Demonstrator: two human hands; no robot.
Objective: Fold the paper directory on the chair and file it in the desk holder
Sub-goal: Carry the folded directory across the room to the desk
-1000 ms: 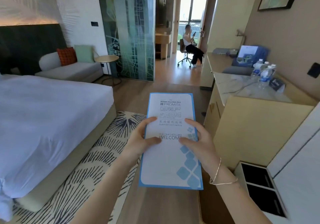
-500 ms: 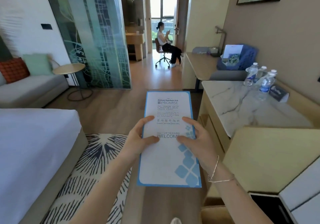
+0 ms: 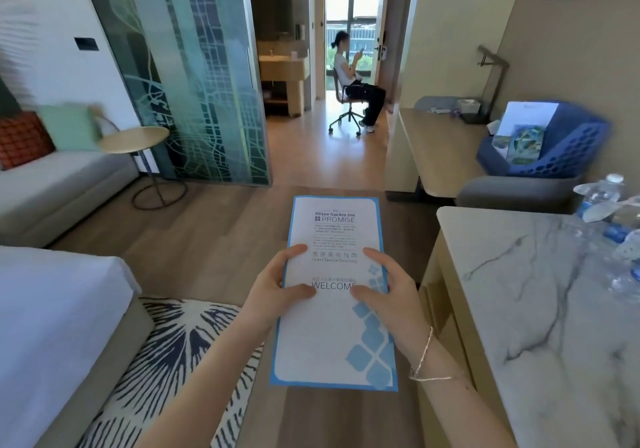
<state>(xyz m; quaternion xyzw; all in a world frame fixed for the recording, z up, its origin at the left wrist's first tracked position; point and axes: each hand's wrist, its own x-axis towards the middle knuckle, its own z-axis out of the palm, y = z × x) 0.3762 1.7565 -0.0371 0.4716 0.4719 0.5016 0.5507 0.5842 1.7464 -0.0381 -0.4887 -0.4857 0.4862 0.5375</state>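
The paper directory (image 3: 334,330) is a folded white sheet with a blue border, printed "PROMISE" and "WELCOME". I hold it flat in front of me over the wooden floor. My left hand (image 3: 273,285) grips its left edge, thumb on top. My right hand (image 3: 391,295) grips its right edge the same way. The blue mesh desk holder (image 3: 568,150) stands on the desk (image 3: 440,150) at the far right, with papers in it. A grey chair (image 3: 512,191) is tucked beside that desk.
A marble-topped counter (image 3: 540,309) with water bottles (image 3: 602,198) runs along my right. The bed (image 3: 52,326) and patterned rug (image 3: 166,361) lie to my left. A sofa (image 3: 52,184) and round side table (image 3: 133,139) stand at the far left. A person (image 3: 353,80) sits on an office chair in the doorway.
The view has turned right and moved forward along the floor; the desk and holder now appear larger and closer. My hands hold the directory the same way.
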